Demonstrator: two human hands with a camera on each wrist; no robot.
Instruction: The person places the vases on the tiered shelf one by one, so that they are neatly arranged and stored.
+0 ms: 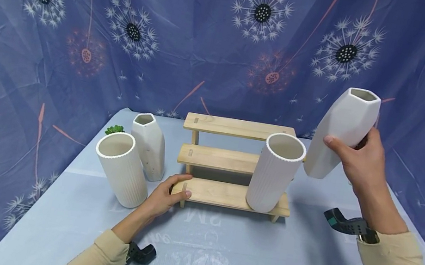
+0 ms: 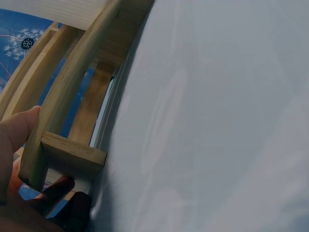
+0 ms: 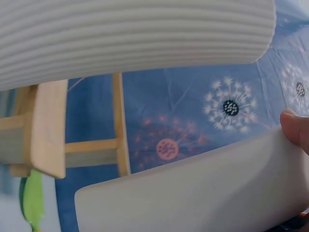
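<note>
My right hand (image 1: 364,160) grips a white faceted vase (image 1: 343,131), held tilted in the air right of the wooden three-step shelf (image 1: 219,192). In the right wrist view that vase (image 3: 193,193) runs along the bottom, the thumb on its side. My left hand (image 1: 166,195) holds the left end of the lowest step, thumb on top and fingers beneath, as the left wrist view of the shelf end (image 2: 72,150) shows. On the lowest step, toward its right end, stands a white ribbed vase (image 1: 274,175), also large across the top of the right wrist view.
Left of the shelf, another ribbed white vase (image 1: 123,171) and another faceted white vase (image 1: 151,148) stand on the pale blue table (image 1: 218,250). A small green plant (image 1: 115,129) shows behind them. A blue dandelion-print cloth (image 1: 195,31) hangs behind the table.
</note>
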